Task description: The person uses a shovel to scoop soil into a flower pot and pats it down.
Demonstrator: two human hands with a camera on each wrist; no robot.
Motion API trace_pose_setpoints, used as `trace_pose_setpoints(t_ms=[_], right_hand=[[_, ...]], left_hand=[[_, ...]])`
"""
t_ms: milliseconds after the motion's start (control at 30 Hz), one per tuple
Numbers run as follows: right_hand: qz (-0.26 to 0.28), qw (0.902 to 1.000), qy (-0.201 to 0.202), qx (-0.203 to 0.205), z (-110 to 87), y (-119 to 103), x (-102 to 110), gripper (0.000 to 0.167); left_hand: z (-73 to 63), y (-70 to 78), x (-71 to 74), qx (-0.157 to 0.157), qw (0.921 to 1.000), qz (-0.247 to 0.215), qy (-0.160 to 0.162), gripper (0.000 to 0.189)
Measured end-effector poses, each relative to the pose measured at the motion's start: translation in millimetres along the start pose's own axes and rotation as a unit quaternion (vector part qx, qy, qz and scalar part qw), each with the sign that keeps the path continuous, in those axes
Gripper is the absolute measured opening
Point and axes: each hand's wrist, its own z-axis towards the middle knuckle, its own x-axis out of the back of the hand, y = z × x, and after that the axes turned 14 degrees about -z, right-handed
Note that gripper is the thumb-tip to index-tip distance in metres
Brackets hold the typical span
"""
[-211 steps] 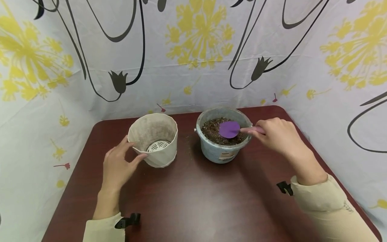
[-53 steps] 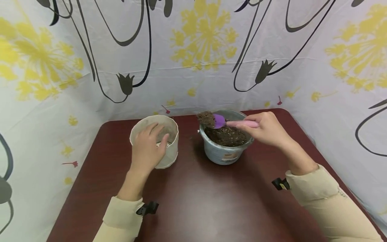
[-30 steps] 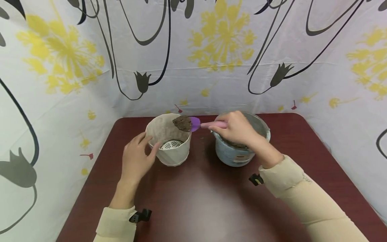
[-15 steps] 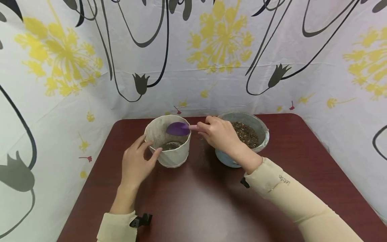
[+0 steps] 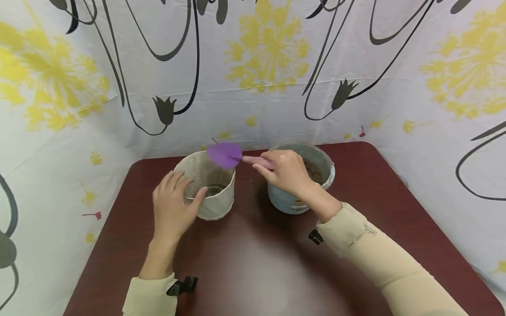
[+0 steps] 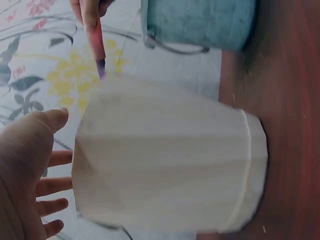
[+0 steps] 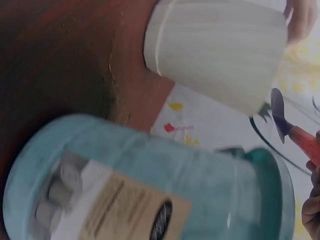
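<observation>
My right hand [image 5: 290,173] grips the pink handle of a trowel [image 5: 224,154]. Its purple blade is raised over the right rear rim of a white, many-sided plant pot [image 5: 219,206], with no soil on the face that shows. Inside that pot, dark soil [image 5: 215,190] covers part of the bottom. At the pot's left front rim is my left hand [image 5: 171,210], its fingers spread and loosely bent. In the left wrist view its thumb stands off the pot wall. To the right, partly behind my right arm, a blue bucket [image 5: 282,202] contains dark soil [image 5: 312,170].
Both containers stand near the back of a dark red table [image 5: 253,263]. Behind it hangs a white sheet [image 5: 237,109] with flower prints. A printed label [image 7: 135,205] is on the bucket's side, and a few crumbs lie between the containers.
My right hand scooped soil from the bucket, carried it left and tipped it into the white pot. The trowel has since risen. My left hand has eased slightly off the rim.
</observation>
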Motion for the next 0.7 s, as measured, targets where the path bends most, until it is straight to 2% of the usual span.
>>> trace_pose_setpoints(t_ms=[100, 200, 400, 467, 567, 700], right_hand=[[0.014, 0.9998, 0.0, -0.017, -1.3, 11.6, 10.2, 0.02], [0.018, 0.9996, 0.011, -0.019, -4.5, 24.5, 19.6, 0.019], [-0.009, 0.9991, 0.024, -0.033, -17.3, 49.2, 40.2, 0.018], [-0.02, 0.9988, 0.009, -0.045, -22.4, 56.3, 49.7, 0.019], [-0.036, 0.9961, -0.036, -0.071, -30.8, 67.4, 68.8, 0.022], [-0.062, 0.9859, -0.103, -0.116, -41.1, 81.3, 98.8, 0.022]], left_hand=[[9.3, 11.4, -11.8, -0.025, 0.9995, -0.018, -0.006, 0.041], [16.7, 23.5, -24.2, -0.037, 0.9984, -0.039, -0.021, 0.037], [25.2, 43.9, -48.6, -0.067, 0.9935, -0.068, -0.062, 0.032], [26.6, 48.3, -56.5, -0.082, 0.9916, -0.074, -0.067, 0.031], [27.9, 55.3, -67.3, -0.099, 0.9882, -0.089, -0.077, 0.028], [28.3, 65.5, -81.4, -0.115, 0.9824, -0.103, -0.105, 0.026]])
